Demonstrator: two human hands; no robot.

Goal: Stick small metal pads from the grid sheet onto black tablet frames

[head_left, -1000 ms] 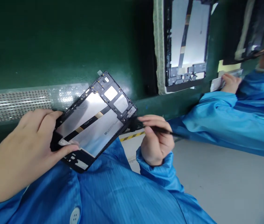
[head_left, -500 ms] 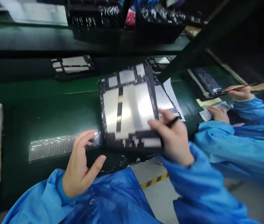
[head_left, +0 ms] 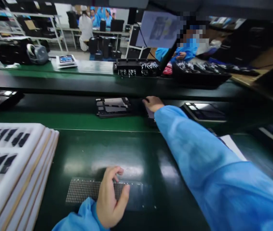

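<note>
Blue sleeve [head_left: 199, 154] stretched out, your right hand [head_left: 153, 104] reaches across the green belt [head_left: 78, 123], fingers closed together at the edge of a dark tablet frame [head_left: 150, 113]. The sleeve hides most of that frame, so you may be gripping it, but I cannot tell. Handle it by that edge. A second tablet frame [head_left: 112, 106] lies just left of your hand. Your left hand [head_left: 110, 199] rests half curled and empty on a perforated metal strip [head_left: 83, 191]. Beside it, white foam trays [head_left: 13, 173] stack at least 3 deep, with black parts in their slots. On the far bench, a black bin [head_left: 136, 68] seems to hold silvery parts.
</note>
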